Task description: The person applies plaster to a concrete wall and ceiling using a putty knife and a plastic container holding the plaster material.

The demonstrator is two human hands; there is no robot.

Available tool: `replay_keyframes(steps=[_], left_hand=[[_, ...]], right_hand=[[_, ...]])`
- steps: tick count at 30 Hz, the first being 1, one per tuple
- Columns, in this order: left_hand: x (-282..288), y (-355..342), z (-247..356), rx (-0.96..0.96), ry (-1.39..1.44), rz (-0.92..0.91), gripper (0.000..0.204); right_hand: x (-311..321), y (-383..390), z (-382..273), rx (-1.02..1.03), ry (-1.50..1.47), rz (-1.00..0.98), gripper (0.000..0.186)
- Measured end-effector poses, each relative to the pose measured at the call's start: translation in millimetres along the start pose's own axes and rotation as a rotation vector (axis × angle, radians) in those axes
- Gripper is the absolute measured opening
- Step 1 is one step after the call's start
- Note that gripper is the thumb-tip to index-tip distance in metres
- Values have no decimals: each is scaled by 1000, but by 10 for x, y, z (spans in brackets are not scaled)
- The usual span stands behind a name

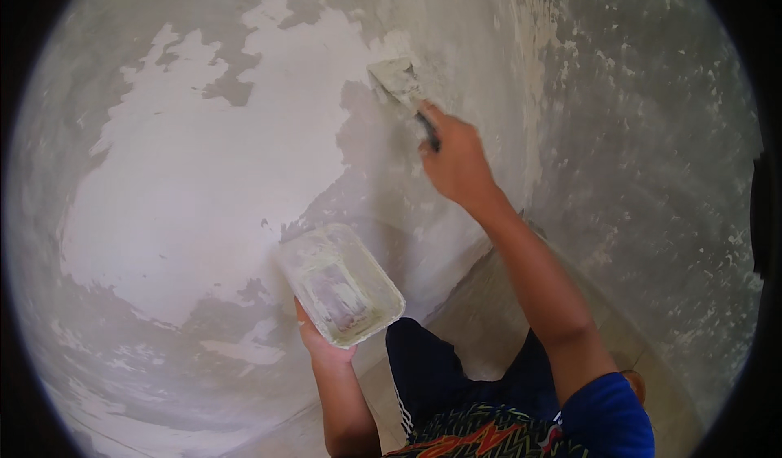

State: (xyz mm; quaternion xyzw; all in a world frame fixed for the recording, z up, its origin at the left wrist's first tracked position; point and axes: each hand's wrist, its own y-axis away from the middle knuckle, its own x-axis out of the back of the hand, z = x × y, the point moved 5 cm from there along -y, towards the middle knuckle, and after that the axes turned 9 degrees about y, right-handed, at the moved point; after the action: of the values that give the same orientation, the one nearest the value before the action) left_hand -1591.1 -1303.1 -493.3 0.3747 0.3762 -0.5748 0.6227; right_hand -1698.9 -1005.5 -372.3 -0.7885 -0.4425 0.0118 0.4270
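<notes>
My right hand (456,155) is closed around the dark handle of a putty knife (397,81). The knife's wide blade, smeared with pale filler, lies at the wall by the right edge of a large white patch (204,181). Lower down, my left hand (322,342) holds a rectangular plastic tub (383,272) from beneath and its left side. The tub tilts so that its inside shows, with whitish filler coating the walls and bottom. Most of my left fingers are hidden under it.
Grey plastered wall (456,18) surrounds the white patch. A second, darker grey wall (643,132) with pale specks meets it at a corner on the right. Below lies the floor (489,315), with my legs in dark trousers (423,360) over it.
</notes>
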Motion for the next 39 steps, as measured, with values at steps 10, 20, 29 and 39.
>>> replay_keyframes(steps=[10, 20, 29, 39], left_hand=[[-63, -119, -355, 74, -45, 3, 46], [-142, -76, -689, 253, 41, -100, 54], [-62, -125, -725, 181, -199, -219, 83], [-48, -104, -577, 74, -154, -402, 100]], right_hand=[[-551, 1309, 521, -97, 265, -479, 62], [705, 1555, 334, -211, -247, -436, 63], [993, 2201, 111, -392, -615, -662, 55], [1188, 2227, -217, -120, -257, -715, 37]])
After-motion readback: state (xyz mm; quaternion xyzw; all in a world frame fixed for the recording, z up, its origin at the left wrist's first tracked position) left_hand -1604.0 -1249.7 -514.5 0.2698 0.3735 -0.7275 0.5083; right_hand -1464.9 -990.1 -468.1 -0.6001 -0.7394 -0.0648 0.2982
